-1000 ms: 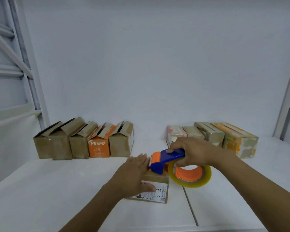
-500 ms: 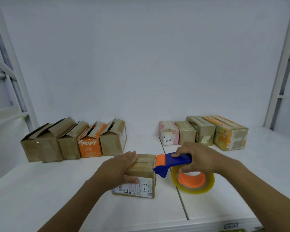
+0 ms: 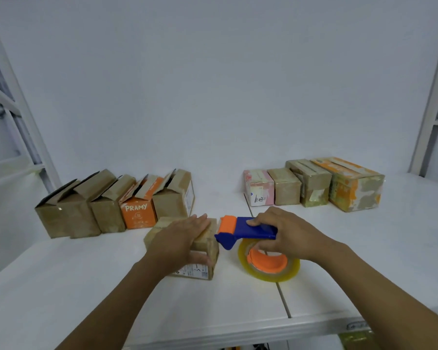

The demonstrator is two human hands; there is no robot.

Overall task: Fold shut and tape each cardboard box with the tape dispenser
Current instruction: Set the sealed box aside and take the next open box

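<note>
Head view: left grip (image 3: 185, 238) released, fingers straight and flat on top of the closed box (image 3: 211, 251), thumb down its near face. Right grip (image 3: 288, 236) clenched round the tape dispenser (image 3: 248, 232) handle. Box sits mid-tabletop (image 3: 86, 286). Dispenser axis runs left-right, orange head pointing left at the box's top right edge, tape roll (image 3: 268, 272) underneath. Back left: open boxes (image 3: 106, 208), contents hidden. Back right: closed boxes (image 3: 314, 185).

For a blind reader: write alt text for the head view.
A person's left hand presses down on a small cardboard box on a white table while the right hand grips a blue and orange tape dispenser by the box's right edge. Behind, open boxes stand in a row on the left, taped boxes on the right.
</note>
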